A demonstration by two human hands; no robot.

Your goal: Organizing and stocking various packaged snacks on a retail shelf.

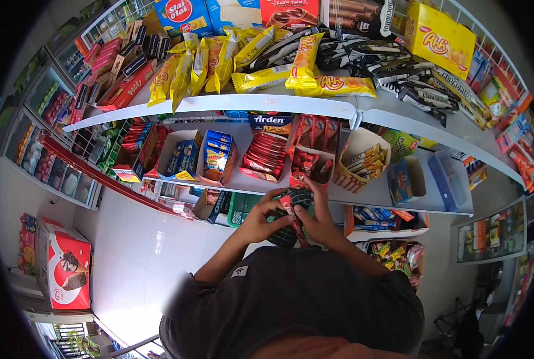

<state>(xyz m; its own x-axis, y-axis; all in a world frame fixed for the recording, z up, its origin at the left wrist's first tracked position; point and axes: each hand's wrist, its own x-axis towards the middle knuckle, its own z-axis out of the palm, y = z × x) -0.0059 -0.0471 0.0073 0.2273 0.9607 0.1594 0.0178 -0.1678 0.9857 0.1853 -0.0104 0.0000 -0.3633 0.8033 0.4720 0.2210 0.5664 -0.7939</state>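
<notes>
Both hands meet in front of my chest around a slim red snack packet [290,207]. My left hand [266,217] pinches it from the left, fingers curled at its side. My right hand [315,213] holds it from the right, the thumb on the wrapper. Dark checked cloth [285,235] shows behind and below the packet, probably over my knees. Just beyond my fingertips stands an open box of red packets [313,165] on the middle shelf. Left of it is a tray of red-wrapped bars [265,157], and to the right a carton of yellow and brown sticks [365,164].
Yellow snack packets [222,58] and black-wrapped sticks [370,54] lie along the upper shelf, whose white edge [231,101] juts above the middle one. A green basket [244,207] sits lower down. An ice-cream freezer [67,264] is at left; an open carton of snacks [386,221] sits low at right.
</notes>
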